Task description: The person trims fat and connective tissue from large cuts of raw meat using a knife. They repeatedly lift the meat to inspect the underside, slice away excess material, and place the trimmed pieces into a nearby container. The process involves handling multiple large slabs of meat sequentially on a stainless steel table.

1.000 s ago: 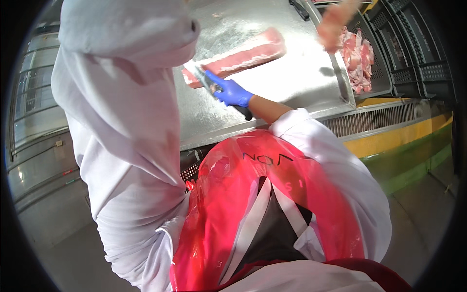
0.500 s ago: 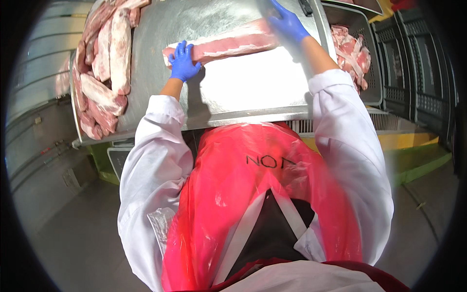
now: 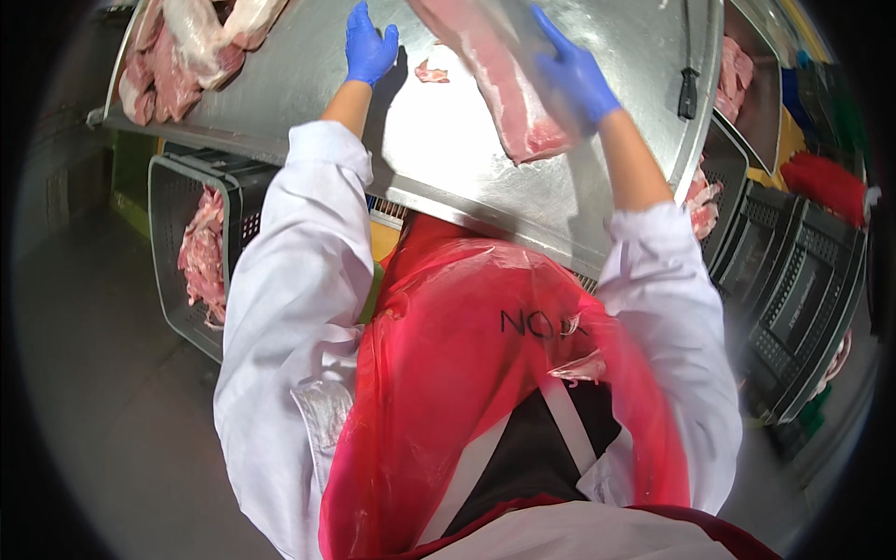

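A long pale-pink slab of meat (image 3: 495,79) with a whitish fat edge lies slantwise on the steel table (image 3: 439,177), its near end pointing at me. My right hand (image 3: 581,82), in a blue glove, is at the slab's right side, one finger stretched away from me; its inner edge is smeared by motion, and contact with the meat is unclear. Left of the slab, my left hand (image 3: 371,49), also blue-gloved, is raised, empty, thumb apart from the fingers. Between the left hand and the slab lies a small meat scrap (image 3: 432,71).
A black-handled knife (image 3: 689,93) lies along the table's right edge. Several meat pieces (image 3: 177,70) are piled at the far left. A grey crate (image 3: 168,271) of trimmings stands below left. More crates (image 3: 779,289) and a metal tray (image 3: 767,103) with meat stand right.
The slab has swung from lying across the table to pointing toward me. My left hand has let go of its left end. The view has shifted rightward.
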Available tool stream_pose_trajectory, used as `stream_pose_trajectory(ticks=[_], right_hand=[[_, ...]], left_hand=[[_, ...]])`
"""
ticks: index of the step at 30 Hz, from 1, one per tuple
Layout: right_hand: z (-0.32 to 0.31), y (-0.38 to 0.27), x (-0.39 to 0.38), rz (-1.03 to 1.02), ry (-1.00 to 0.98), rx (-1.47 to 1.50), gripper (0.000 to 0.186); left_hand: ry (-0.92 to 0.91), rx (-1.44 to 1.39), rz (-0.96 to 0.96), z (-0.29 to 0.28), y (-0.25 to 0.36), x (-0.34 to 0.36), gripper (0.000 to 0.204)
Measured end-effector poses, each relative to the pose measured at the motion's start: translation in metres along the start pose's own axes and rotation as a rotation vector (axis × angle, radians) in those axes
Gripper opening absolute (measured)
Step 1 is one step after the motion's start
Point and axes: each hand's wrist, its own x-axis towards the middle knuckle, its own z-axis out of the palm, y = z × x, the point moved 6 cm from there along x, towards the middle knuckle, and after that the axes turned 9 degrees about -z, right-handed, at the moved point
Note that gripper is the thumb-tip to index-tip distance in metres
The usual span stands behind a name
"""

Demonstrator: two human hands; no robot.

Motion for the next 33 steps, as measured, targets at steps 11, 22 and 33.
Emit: stream_pose_trajectory(ticks=[11,22,33], right_hand=[[0.025,0.026,0.122,-0.387,-0.723,-0.581,0.074],[0.006,0.005,0.098,-0.014,-0.958,-0.372,0.076],[-0.139,0.007,0.035,0.246,-0.573,0.000,0.074]], left_hand=[[0.033,-0.459,-0.405,-0.140,0.031,-0.138,0.049],[0.079,-0.513,-0.345,-0.143,0.079,-0.132,0.022],[-0.290,-0.145,-0.618,0.017,0.171,-0.052,0.045]])
